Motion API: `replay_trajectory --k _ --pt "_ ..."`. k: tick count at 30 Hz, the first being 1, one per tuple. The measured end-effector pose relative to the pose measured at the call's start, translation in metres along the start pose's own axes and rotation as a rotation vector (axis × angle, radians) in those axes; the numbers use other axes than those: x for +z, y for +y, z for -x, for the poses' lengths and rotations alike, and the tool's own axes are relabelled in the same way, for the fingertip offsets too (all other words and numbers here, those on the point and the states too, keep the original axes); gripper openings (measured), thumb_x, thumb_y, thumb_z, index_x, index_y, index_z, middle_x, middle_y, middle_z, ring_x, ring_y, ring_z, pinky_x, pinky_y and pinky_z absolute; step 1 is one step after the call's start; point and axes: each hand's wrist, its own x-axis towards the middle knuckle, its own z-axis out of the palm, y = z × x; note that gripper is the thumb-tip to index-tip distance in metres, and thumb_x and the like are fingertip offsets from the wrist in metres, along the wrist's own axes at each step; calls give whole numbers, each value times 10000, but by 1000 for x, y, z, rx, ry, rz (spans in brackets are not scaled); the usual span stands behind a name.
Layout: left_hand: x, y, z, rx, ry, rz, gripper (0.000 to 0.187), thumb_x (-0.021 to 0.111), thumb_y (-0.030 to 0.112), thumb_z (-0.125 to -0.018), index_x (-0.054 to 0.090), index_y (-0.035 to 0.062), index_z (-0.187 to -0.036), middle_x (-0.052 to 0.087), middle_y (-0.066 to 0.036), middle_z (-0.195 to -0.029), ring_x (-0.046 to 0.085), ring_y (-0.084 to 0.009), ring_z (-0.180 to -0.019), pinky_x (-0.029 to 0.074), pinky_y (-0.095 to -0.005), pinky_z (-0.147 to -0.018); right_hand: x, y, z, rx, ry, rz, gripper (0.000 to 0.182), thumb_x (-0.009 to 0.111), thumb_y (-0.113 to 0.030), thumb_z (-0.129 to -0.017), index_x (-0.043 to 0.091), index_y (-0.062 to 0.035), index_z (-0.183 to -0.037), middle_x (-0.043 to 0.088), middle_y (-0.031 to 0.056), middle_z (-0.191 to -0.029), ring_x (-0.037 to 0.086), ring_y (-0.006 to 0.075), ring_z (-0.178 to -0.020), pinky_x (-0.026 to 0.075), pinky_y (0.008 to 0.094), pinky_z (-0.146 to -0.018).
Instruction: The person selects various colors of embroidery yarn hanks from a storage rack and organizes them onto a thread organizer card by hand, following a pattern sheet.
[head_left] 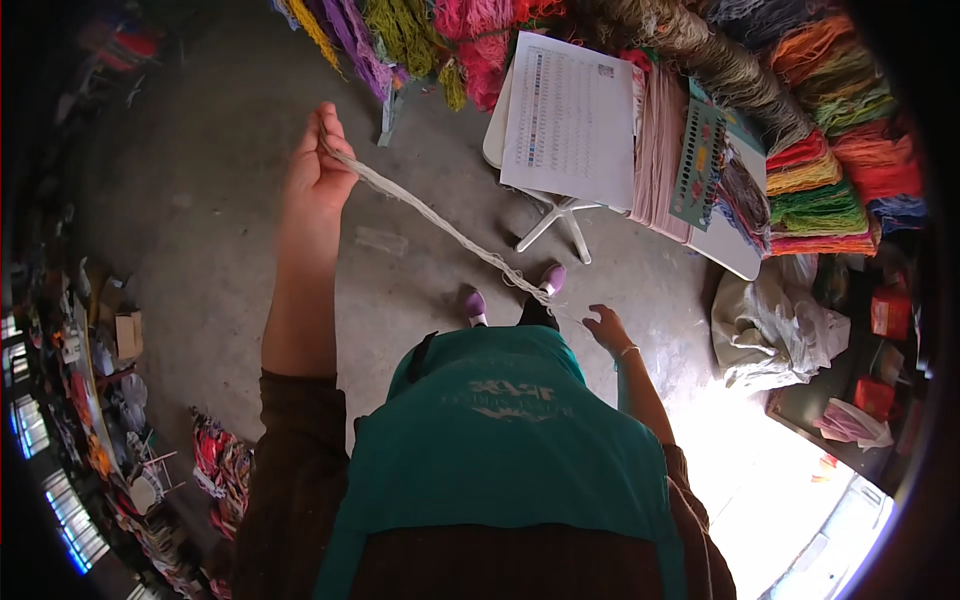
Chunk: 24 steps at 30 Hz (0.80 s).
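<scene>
My left hand [328, 165] is raised at the upper left, closed round one end of a pale hank of yarn [435, 218]. From there the yarn slants down to the right, and its loose, frayed end hangs above my shoes. Near that end is my right hand [606, 328], lower and to the right, with its fingers bent and partly apart. Thin strands stretch from the yarn's tip toward these fingers. Whether a strand is pinched between them is too fine to make out.
A small white table [735, 245] at the upper right bears a printed sheet [568, 120], pinkish yarn [662, 150] and a spiral notebook [697, 165]. Coloured yarn hanks [815, 200] hang behind it. A whitish sack [770, 325] lies on the concrete floor [200, 260].
</scene>
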Motion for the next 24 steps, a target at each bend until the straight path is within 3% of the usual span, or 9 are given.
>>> replay_trajectory --k 1,4,8,10,13,17,19,21,24 --pt "-9 -5 3 -109 -192 32 176 571 151 -980 662 28 -1066 717 -70 -1008 708 -171 -874 612 -299 -719 1 7 -1 83 -11 242 392 657 -266 -835 646 -57 -1166 676 201 -1083 641 335 -1036 513 397 -875" --pt "0 -45 21 -77 -75 -37 235 615 159 -958 626 -5 -1126 693 -89 -1090 674 -194 -1018 568 -317 -912 -10 -33 -28 -130 9 -107 326 645 -217 -849 671 -49 -1127 706 163 -995 680 298 -950 534 371 -840" --pt "11 -99 49 -148 -61 -112 281 620 151 -956 589 8 -1195 641 -111 -1214 619 -216 -1139 513 -352 -1004 -61 -216 -31 -189 -41 -610 236 601 -175 -933 661 -23 -1102 696 58 -949 672 105 -832 495 231 -651" --pt "22 -118 64 -169 -47 -142 278 632 144 -949 596 2 -1186 614 -132 -1245 590 -227 -1177 480 -356 -1043 -87 -289 -15 -285 -95 -774 267 621 -197 -936 636 -22 -1137 689 38 -1015 675 107 -837 466 223 -607" --pt "26 -134 77 -202 -108 -169 284 639 136 -942 607 -17 -1179 601 -141 -1248 574 -221 -1190 458 -345 -1061 -96 -341 -1 -407 -273 -1017 257 624 -204 -950 623 -4 -1111 687 60 -988 676 118 -819 474 220 -601" --pt "24 -133 81 -94 -210 -269 312 605 192 -969 601 -12 -1205 574 -135 -1309 564 -197 -1199 451 -321 -1044 -85 -340 1 -312 -410 -902 179 584 -151 -969 634 -7 -1064 687 67 -836 677 142 -762 516 245 -609" --pt "12 -134 82 78 -396 -739 437 458 324 -1035 559 -14 -1293 498 -126 -1422 508 -159 -1253 459 -269 -995 -84 -342 11 -337 -379 -954 180 581 -147 -970 634 -2 -1063 686 68 -840 676 141 -756 514 241 -603" --pt "4 -135 88 -205 -423 -700 502 431 401 -1031 562 3 -1308 518 -109 -1413 567 -141 -1148 467 -293 -951 -80 -341 17 -356 -339 -1011 181 578 -143 -971 635 2 -1062 685 70 -845 675 140 -751 511 238 -598" --pt "1 -141 92 -367 -449 -625 467 459 360 -1025 578 0 -1297 568 -101 -1361 609 -158 -1091 472 -335 -959 -76 -338 21 -308 -248 -996 202 569 -150 -974 638 1 -1090 683 46 -845 679 137 -738 495 232 -555"
